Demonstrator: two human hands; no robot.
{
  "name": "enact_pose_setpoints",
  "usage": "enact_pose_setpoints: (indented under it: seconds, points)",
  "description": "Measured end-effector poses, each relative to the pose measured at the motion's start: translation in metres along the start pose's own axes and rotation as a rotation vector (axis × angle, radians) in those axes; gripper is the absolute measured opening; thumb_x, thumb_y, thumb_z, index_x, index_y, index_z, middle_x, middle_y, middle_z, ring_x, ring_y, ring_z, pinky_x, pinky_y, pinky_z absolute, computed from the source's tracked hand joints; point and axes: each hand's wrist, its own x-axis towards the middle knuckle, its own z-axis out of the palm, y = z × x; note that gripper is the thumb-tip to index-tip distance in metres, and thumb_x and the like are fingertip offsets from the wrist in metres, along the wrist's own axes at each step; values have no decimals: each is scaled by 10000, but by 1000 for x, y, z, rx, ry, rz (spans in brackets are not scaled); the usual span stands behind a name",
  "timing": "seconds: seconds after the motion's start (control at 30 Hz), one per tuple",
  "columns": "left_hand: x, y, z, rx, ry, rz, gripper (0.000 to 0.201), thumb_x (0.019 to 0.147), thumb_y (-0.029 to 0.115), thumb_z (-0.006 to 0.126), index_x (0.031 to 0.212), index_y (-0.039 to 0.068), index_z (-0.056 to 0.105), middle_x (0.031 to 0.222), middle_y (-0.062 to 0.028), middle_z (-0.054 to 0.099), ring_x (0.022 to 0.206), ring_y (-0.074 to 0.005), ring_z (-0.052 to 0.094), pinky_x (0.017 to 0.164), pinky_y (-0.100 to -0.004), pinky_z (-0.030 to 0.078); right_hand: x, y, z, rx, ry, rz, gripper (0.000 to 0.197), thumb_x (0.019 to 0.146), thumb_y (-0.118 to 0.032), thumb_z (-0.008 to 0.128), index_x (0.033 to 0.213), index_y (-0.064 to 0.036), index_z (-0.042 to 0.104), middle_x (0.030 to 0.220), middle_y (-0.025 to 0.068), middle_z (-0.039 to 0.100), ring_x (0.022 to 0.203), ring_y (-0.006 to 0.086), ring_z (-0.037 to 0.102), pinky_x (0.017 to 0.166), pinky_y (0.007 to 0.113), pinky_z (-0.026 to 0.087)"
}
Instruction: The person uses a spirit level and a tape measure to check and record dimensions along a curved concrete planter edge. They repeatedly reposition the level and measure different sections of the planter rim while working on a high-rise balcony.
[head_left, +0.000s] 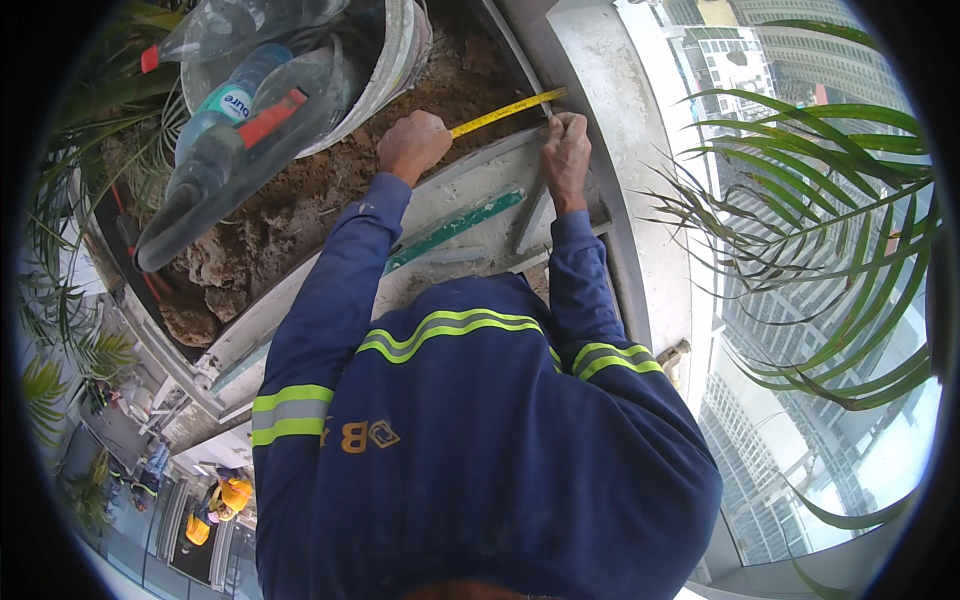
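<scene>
My left hand (412, 148) is closed in a fist over the soil of a planter, gripping a tape measure whose case is hidden in it. Its yellow blade (505, 112) runs out to the right and ends over the planter's grey edge. Close below the blade's far end, my right hand (567, 160) is closed, thumb and fingers pinched together at the inner side of that edge. A small thin tip shows above these fingers; I cannot make out what it belongs to. Below both hands, a green bar (455, 230) lies aslant on the pale, dusty ledge (480, 175).
A white bucket (400, 60) full of clear plastic bottles (235, 95) stands at the upper left on brown soil (290, 215). Palm fronds (830, 170) hang at the right before glass, with tall buildings beyond. Far below left, a person in an orange vest (235, 495) shows.
</scene>
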Motion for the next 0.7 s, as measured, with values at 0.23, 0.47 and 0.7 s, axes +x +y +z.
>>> enact_pose_setpoints:
  seconds: [0.23, 0.47, 0.7]
  points:
    - [4, -3, 3, 1, 15, -23, 325, 824, 344, 628, 1027, 160, 803, 1058, -188, 757, 1034, -419, 699, 925, -510, 529, -4, -1, -19, -253, 29, -240, 140, 921, -47, 609, 1051, -71, 564, 1043, 187, 633, 833, 432, 665, 707, 513, 539]
    - [-3, 4, -4, -2, -19, -12, 334, 828, 353, 626, 1042, 166, 801, 1083, -193, 752, 1055, -429, 691, 941, -505, 527, -10, -11, -22, -422, -18, -159, 172, 885, -42, 598, 1032, -130, 578, 1040, 153, 611, 798, 419, 668, 644, 524, 535]
    - [-7, 8, -10, 9, -36, -10, 337, 845, 333, 622, 1074, 150, 788, 1126, -187, 745, 1072, -419, 693, 939, -496, 540, -15, -10, -17, -450, -7, -82, 136, 921, -77, 583, 1032, -155, 590, 989, 163, 631, 783, 438, 669, 642, 532, 531]
